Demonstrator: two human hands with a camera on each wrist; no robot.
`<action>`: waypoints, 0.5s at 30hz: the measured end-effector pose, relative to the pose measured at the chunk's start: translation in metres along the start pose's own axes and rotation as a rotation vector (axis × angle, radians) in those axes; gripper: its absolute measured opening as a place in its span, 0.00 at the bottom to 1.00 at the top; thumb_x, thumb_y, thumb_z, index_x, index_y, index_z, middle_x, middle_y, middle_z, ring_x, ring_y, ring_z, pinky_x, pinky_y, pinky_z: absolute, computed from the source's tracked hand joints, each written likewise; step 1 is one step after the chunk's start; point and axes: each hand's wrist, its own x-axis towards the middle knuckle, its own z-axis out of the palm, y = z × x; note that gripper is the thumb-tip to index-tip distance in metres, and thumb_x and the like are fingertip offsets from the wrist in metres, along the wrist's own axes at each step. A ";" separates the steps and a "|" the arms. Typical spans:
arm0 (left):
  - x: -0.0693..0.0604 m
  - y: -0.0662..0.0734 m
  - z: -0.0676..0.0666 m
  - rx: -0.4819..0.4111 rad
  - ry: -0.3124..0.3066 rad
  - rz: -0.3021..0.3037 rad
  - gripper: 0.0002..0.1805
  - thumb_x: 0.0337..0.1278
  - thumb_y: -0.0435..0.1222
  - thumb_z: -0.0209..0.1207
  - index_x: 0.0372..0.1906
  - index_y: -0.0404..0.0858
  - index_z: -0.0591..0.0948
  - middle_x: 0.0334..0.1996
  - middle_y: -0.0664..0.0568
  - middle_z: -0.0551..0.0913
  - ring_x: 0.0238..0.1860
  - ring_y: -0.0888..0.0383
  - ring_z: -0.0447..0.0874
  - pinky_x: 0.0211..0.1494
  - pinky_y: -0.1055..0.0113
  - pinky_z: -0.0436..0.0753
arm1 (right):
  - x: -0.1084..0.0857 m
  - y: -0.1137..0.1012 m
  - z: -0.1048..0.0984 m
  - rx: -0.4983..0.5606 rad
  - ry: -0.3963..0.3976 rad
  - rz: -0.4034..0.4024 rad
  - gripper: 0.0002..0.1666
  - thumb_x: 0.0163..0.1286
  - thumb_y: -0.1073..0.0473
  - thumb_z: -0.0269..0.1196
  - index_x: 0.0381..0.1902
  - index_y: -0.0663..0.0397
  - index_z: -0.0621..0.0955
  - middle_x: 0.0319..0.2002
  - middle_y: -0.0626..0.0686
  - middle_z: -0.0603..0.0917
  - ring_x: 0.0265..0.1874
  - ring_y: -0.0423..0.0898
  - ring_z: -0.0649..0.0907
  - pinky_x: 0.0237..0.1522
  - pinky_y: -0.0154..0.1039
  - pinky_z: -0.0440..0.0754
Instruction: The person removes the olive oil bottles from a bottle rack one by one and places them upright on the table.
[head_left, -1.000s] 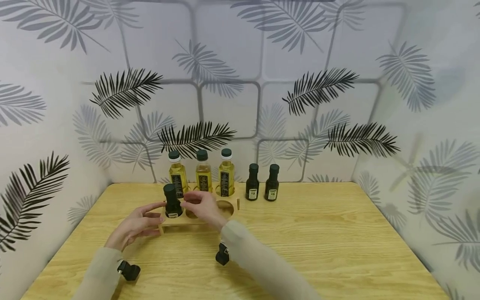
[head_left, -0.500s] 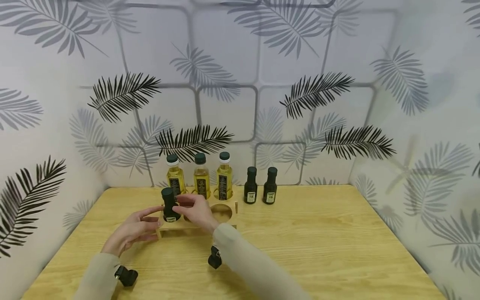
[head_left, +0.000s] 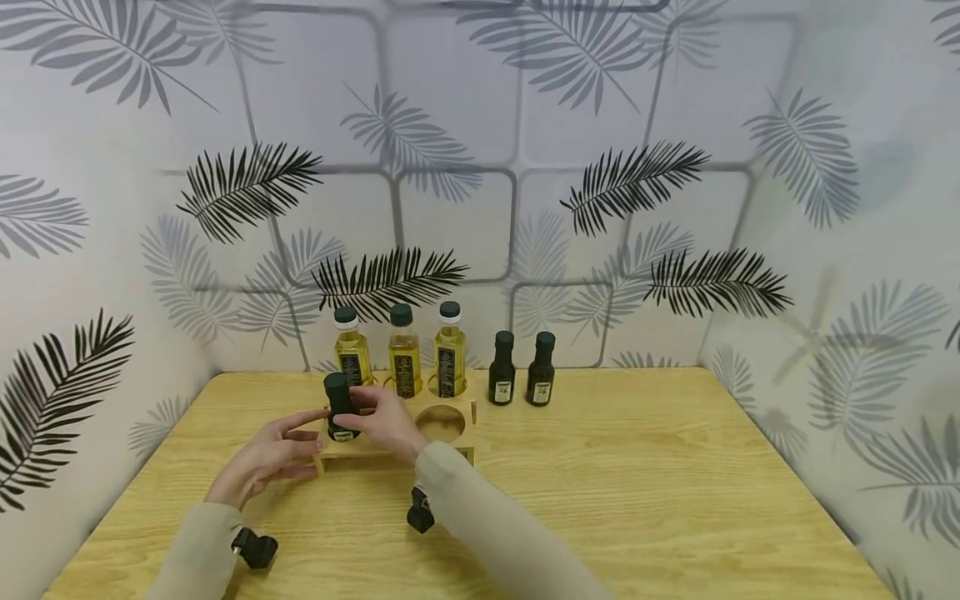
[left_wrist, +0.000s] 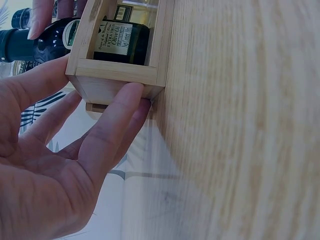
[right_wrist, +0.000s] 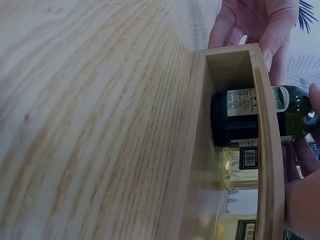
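Observation:
A dark olive oil bottle (head_left: 339, 408) with a green cap stands in the front-left hole of a wooden bottle rack (head_left: 442, 452). My right hand (head_left: 386, 423) holds its upper part from the right between thumb and fingers. In the right wrist view, the bottle's labelled lower part (right_wrist: 237, 117) shows inside the rack, below the top board. My left hand (head_left: 258, 460) rests against the rack's left end; in the left wrist view its nearly straight fingers (left_wrist: 117, 115) touch the end board. Part of the front row is hidden behind my right hand.
Three clear bottles of yellow oil, such as the right one (head_left: 450, 354), stand in the rack's back row. A round hole (head_left: 440, 423) shows at front right. Two dark bottles, including the far-right one (head_left: 541, 371), stand on the wooden table (head_left: 637, 483) near the wall.
My right hand has shifted slightly left, closing in around the dark bottle. The bottle stays in the front-left hole, and my left hand keeps its place at the rack's end.

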 end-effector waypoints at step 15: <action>0.002 -0.004 -0.002 -0.005 -0.006 0.010 0.38 0.66 0.37 0.60 0.77 0.44 0.58 0.71 0.27 0.56 0.62 0.43 0.74 0.53 0.51 0.85 | -0.001 0.004 0.006 -0.002 0.024 -0.018 0.20 0.65 0.56 0.68 0.56 0.45 0.84 0.51 0.48 0.87 0.47 0.41 0.84 0.47 0.34 0.84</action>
